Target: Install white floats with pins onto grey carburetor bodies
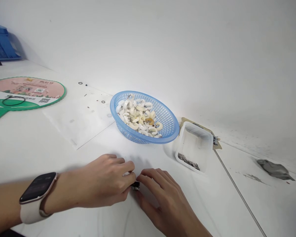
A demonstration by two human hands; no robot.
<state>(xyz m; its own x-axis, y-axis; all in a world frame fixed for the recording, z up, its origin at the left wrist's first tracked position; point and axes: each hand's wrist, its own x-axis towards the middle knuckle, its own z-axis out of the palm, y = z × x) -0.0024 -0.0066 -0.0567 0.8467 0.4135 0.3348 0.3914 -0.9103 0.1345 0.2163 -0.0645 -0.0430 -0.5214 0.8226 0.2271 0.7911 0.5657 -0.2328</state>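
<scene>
My left hand (107,181), with a watch (39,187) on its wrist, has its fingers curled in a pinch low in the middle of the view. Between my two hands shows a small black and silver part (135,186), mostly covered by fingers; its exact kind is not clear. The left thumb and forefinger close on its left side. From the right, my right hand (164,197) brings forefinger and thumb around the same part. Beyond the hands stands a blue plastic basket (128,131) with many white and yellowish rings, with small metal bits among them.
A translucent white tray (204,144) with thin metal pins (188,161) stands right of the basket, by a brown board (218,144). A thin rod (239,191) lies at right, near a grey lump (273,169). Leftward are a hand fan (27,92) and blue crate (2,41).
</scene>
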